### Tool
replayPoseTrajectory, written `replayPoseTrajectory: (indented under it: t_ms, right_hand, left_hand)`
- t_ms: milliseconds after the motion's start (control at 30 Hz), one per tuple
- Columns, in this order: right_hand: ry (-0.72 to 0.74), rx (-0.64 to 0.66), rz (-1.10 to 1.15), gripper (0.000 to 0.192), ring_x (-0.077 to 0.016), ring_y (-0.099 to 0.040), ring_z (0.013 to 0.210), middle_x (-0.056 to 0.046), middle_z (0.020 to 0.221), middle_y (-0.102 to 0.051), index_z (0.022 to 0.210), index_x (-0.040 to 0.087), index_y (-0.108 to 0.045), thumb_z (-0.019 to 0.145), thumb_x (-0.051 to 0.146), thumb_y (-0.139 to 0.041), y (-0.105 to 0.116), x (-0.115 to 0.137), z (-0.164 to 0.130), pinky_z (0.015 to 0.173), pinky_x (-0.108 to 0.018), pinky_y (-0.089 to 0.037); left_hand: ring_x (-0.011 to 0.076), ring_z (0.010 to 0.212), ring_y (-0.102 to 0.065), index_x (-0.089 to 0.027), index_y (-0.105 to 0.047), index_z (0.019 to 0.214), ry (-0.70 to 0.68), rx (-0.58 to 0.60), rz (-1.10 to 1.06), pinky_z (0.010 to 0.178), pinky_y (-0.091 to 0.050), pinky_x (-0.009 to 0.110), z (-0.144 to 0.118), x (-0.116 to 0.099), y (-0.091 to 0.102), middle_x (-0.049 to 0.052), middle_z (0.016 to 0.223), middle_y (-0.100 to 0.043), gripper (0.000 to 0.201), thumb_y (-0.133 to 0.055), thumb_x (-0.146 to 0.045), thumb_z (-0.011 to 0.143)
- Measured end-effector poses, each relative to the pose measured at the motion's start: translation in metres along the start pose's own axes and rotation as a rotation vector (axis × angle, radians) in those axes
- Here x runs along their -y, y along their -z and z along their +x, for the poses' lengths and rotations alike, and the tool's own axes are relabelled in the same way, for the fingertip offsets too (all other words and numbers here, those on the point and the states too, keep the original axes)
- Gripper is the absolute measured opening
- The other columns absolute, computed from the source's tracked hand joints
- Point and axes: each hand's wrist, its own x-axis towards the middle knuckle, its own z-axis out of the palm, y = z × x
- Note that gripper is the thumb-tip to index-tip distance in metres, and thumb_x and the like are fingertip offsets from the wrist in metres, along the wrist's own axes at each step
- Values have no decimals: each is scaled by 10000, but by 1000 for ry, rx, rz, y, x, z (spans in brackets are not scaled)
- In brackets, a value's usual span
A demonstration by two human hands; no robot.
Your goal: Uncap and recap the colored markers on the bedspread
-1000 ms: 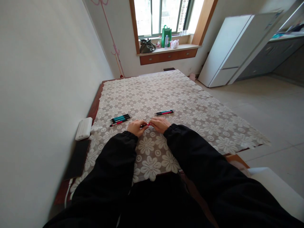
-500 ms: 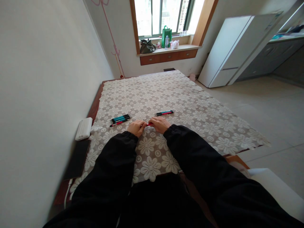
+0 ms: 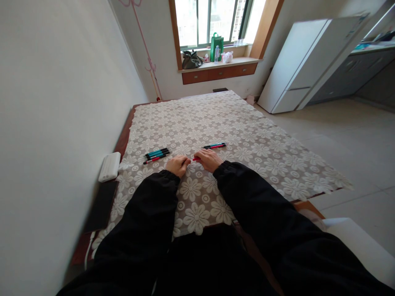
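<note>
Both of my hands are closed just above the flowered lace tablecloth (image 3: 197, 187), at either end of a small red pen (image 3: 195, 159). My right hand (image 3: 209, 160) grips its red part. My left hand (image 3: 177, 165) pinches the other end, where a short pale stretch shows beside the red; most of the pen is hidden by my fingers. To the left of my left hand lie several teal-and-black pens (image 3: 156, 153) side by side, with a red-and-black pen (image 3: 156, 159) nearest me. Just beyond my right hand, a teal pen (image 3: 212, 145) rests against another red pen (image 3: 219, 146).
A white power bank (image 3: 109, 167) and a dark flat device (image 3: 101, 205) with a white cable (image 3: 88, 250) sit along the table's left edge by the wall. A white chair (image 3: 354, 234) stands at the lower right. Beyond the table are a fridge (image 3: 296, 65) and a windowsill with bags.
My right hand has shifted slightly away from my left, and a pale stretch now shows between the red part and my left fingers. The pens on the table have stayed put.
</note>
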Motion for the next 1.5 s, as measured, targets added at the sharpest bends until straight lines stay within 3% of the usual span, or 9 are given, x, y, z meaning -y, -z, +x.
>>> replayPoseTrajectory:
  t_ms: [133,367,500,933,1233,1500]
  right_hand:
    - [-55,-12,-33,115,-210,-567,981,-63,1026,-700,1035,208,-622,973,212,-525,3,-6,-1,887,-331,-344]
    - [-134,-41,-84,142,-217,-552,1006,-52,1026,-702,1001,225,-661,974,225,-522,13,-26,-4,917,-347,-335]
    - [-77,6,-76,151,-217,-542,1005,-53,1020,-699,992,239,-692,959,230,-546,15,-29,-6,937,-357,-329]
    - [44,15,-108,213,-216,-523,1066,-30,1016,-707,962,275,-726,974,239,-516,11,-27,-6,1038,-419,-216]
    - [-101,28,-114,218,-241,-521,1055,-56,1015,-704,920,254,-724,929,195,-515,20,-34,-9,1033,-458,-203]
    - [-139,14,-79,160,-248,-548,1043,-61,1051,-698,954,242,-717,861,216,-590,18,-31,-11,1000,-444,-253]
  left_hand:
    - [226,1010,-639,-239,-690,1041,-2,-41,-22,900,-488,347,1,2,-1,56,1054,-724,246,-479,-275,920]
    - [249,1025,-630,-222,-699,992,102,-121,32,911,-471,374,2,10,-1,60,1068,-717,237,-486,-192,892]
    - [243,1022,-631,-250,-720,1008,155,-137,52,894,-470,363,2,11,-1,46,1074,-717,283,-476,-169,890]
    - [241,1028,-653,-232,-714,995,119,-159,6,921,-488,361,3,11,-2,44,1069,-738,241,-509,-187,876]
    - [205,975,-668,-269,-742,1027,100,-175,-25,876,-500,316,1,11,1,25,1053,-731,290,-488,-192,912]
    - [221,1038,-670,-228,-706,1079,-47,-150,-104,935,-513,352,4,15,-5,43,1095,-739,235,-529,-239,925]
